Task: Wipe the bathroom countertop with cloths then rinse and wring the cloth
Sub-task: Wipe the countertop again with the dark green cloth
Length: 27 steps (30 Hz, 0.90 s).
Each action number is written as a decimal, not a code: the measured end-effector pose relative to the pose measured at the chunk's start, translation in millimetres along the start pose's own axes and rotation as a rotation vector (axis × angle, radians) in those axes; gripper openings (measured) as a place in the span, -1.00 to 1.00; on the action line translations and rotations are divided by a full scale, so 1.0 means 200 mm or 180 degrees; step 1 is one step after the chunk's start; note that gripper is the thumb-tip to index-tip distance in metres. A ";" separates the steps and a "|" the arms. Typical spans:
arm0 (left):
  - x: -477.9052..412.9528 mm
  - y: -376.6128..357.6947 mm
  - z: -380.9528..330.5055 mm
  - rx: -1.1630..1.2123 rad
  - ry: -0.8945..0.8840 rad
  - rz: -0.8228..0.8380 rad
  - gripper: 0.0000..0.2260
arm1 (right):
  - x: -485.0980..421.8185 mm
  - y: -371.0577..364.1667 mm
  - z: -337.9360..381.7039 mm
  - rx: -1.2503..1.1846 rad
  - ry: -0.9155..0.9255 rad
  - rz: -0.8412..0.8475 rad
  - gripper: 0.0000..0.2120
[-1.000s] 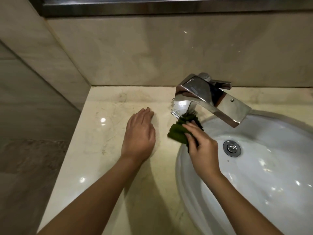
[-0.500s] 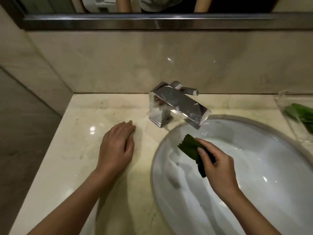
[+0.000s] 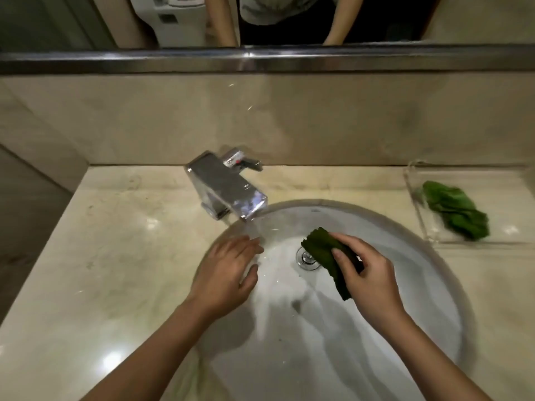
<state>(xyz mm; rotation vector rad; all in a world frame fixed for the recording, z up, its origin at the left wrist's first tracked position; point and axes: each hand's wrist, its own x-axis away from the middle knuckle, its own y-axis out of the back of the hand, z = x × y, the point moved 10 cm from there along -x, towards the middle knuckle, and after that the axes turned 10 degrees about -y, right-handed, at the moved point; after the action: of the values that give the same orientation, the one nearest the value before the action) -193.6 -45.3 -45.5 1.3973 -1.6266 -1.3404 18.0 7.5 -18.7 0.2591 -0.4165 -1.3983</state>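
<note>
My right hand (image 3: 367, 276) grips a folded dark green cloth (image 3: 325, 254) over the middle of the white sink basin (image 3: 419, 285), just above the drain (image 3: 307, 258). Over the basin's left rim hovers my left hand (image 3: 228, 273), fingers spread and empty. The chrome faucet (image 3: 228, 192) stands at the back left of the basin on the beige marble countertop (image 3: 115, 256). I see no water running from the spout.
A clear tray (image 3: 428, 227) at the back right of the counter holds a second green cloth (image 3: 457, 209). A marble backsplash and a mirror with a steel frame (image 3: 260, 57) rise behind. A side wall closes the counter's left end.
My left hand has left the countertop and moved right over the basin's rim. My right hand has carried the cloth from beside the faucet base out over the drain.
</note>
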 end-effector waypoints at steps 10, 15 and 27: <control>-0.67 -0.17 -0.41 0.0382 -0.0042 -0.0235 -0.64 | -0.37 1.04 -0.03 0.0522 0.0363 -0.1167 -0.72; -0.88 -0.24 -0.50 0.0351 -0.0096 -0.0425 -0.65 | -0.62 1.32 -0.26 0.1365 0.0199 -0.1570 -0.73; -0.98 -0.26 -0.51 0.0234 -0.0179 -0.0498 -0.68 | -0.67 1.20 -0.37 0.1601 -0.0228 -0.0905 -0.62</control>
<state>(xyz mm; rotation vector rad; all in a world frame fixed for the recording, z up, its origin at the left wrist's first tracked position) -32.3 114.7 -31.6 1.5713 -1.6462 -1.4326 249.4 173.2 -2.6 0.7009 -0.8157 -1.5667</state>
